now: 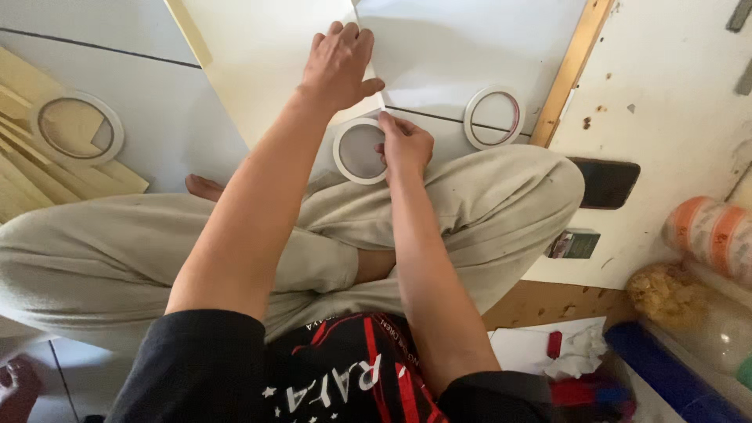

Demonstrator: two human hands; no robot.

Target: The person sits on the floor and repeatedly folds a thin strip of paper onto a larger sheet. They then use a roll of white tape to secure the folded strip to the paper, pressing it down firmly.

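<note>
I sit cross-legged on a tiled floor. My left hand (339,63) presses flat on a cream sheet (266,63) where it meets a white sheet (454,47). My right hand (405,145) grips a white tape roll (356,153) by its right side, just below the left hand, with a strip of tape running up toward the left thumb. My knees and beige trousers lie under both forearms.
A second tape roll with a red inner ring (493,117) lies to the right, a third roll (77,128) on wooden strips (31,164) at left. A wooden batten (570,70), a dark phone (605,182), a small box (574,244) and bottles (705,235) sit at right.
</note>
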